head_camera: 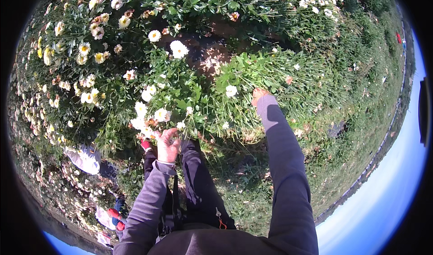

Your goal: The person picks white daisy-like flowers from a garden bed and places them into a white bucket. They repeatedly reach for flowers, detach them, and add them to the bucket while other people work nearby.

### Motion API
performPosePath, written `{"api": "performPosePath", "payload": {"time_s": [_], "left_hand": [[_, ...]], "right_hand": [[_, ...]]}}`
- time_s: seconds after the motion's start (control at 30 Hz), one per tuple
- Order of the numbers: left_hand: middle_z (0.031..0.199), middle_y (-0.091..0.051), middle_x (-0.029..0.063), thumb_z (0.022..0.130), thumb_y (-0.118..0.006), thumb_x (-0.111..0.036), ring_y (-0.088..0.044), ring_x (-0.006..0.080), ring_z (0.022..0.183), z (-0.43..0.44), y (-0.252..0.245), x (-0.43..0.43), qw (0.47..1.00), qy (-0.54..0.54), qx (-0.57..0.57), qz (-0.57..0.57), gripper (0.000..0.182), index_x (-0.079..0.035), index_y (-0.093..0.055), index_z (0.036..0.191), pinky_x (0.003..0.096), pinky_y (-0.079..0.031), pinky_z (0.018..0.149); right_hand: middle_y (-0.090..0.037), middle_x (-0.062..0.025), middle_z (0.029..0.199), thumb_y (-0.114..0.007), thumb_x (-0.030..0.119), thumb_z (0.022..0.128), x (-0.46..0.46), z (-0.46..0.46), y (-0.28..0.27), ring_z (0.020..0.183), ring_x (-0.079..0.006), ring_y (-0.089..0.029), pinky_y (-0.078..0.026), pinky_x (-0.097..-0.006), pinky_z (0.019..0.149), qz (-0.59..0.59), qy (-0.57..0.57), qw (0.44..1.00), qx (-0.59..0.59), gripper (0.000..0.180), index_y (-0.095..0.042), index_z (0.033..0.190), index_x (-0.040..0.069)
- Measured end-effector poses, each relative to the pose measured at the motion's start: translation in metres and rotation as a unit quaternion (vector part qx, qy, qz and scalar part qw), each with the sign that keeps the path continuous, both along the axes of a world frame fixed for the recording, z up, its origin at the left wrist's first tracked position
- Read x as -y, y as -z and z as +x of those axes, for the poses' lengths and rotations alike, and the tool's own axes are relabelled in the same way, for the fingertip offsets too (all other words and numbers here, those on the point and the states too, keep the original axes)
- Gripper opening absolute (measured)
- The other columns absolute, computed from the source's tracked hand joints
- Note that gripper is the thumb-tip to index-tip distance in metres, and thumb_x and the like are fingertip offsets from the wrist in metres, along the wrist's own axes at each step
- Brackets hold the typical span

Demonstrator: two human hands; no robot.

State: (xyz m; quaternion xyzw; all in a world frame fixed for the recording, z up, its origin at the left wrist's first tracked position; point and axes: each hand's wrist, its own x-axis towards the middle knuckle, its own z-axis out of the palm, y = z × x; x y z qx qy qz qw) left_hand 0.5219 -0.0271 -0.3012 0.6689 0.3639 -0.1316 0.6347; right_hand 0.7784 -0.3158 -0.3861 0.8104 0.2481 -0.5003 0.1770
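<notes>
White chrysanthemum-like flowers with yellow centres grow on leafy green plants before me. My left hand (168,146) is low at the near edge of the plants, right beside a cluster of white flowers (141,121). Its thumb and forefinger curl towards each other; whether a stem is between them is not clear. Farther forward and to the right, my right hand (259,96) reaches into cut-looking green stems (291,75). Its fingertips are hidden by the hand and foliage. A single white flower (231,91) stands just left of it.
A full white sack (85,159) lies among the plants at left. Behind it, at lower left, another person wears red gloves (115,214) near a pale bag (104,217). My dark-trousered legs (199,173) stand against the row. A key on an orange clip (221,223) hangs at my waist.
</notes>
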Motion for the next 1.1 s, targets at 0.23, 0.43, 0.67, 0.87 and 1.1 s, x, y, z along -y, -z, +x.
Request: {"api": "performPosePath", "payload": {"time_s": [0.23,0.43,0.67,0.87,1.1], "left_hand": [[0.093,-0.038,-0.0028,0.08,-0.043,0.003,-0.032,0.0035,0.054,0.014,0.008,0.023,0.992,-0.108,-0.016,-0.071,0.038,-0.011,-0.046,0.115,0.017,-0.03,0.047],[0.109,-0.043,0.007,0.058,-0.053,0.012,-0.047,0.0175,0.09,0.029,0.033,0.031,0.963,-0.15,-0.06,-0.218,0.074,-0.013,-0.038,0.126,0.025,-0.043,0.073],[0.095,-0.054,0.0163,0.062,-0.059,0.0,-0.054,0.0309,0.089,0.016,0.062,0.043,0.97,-0.098,-0.105,-0.198,0.04,-0.007,-0.058,0.102,0.0351,-0.044,0.075],[0.081,-0.053,0.0156,0.059,-0.055,0.003,-0.055,0.0322,0.078,0.009,0.061,0.046,0.996,0.077,-0.043,0.013,0.027,-0.006,-0.062,0.083,0.0351,-0.045,0.066],[0.06,-0.048,-0.0004,0.068,-0.053,0.007,-0.044,0.0067,0.051,0.044,0.013,0.032,0.935,-0.214,-0.07,-0.274,0.014,-0.005,-0.045,0.064,0.0222,-0.038,0.046]], "right_hand": [[-0.053,-0.0098,0.071,-0.051,0.008,0.074,-0.037,0.005,-0.104,0.056,-0.026,-0.056,-0.044,-0.0331,0.046,0.31,0.146,0.878,0.334,0.005,-0.055,0.077,0.011],[-0.054,-0.0058,0.064,-0.05,0.0,0.072,-0.126,-0.007,-0.106,0.053,-0.0117,-0.053,-0.044,-0.0254,0.049,0.385,0.442,0.81,-0.004,0.048,-0.044,0.119,0.01],[-0.059,-0.0167,0.075,-0.056,0.012,0.066,-0.165,-0.003,-0.086,0.073,-0.0265,-0.058,-0.045,-0.0355,0.069,0.234,0.192,0.952,-0.051,0.052,-0.046,0.117,0.011],[-0.052,-0.006,0.061,-0.053,0.0,0.066,-0.133,0.001,-0.125,0.057,-0.0126,-0.053,-0.045,-0.0266,0.059,0.312,0.331,0.888,0.065,0.059,-0.039,0.123,0.008],[-0.059,-0.0117,0.081,-0.051,-0.006,0.066,-0.137,0.012,-0.082,0.058,-0.0132,-0.056,-0.046,-0.0244,0.049,0.238,0.43,0.863,-0.114,0.054,-0.042,0.119,0.001]]}}
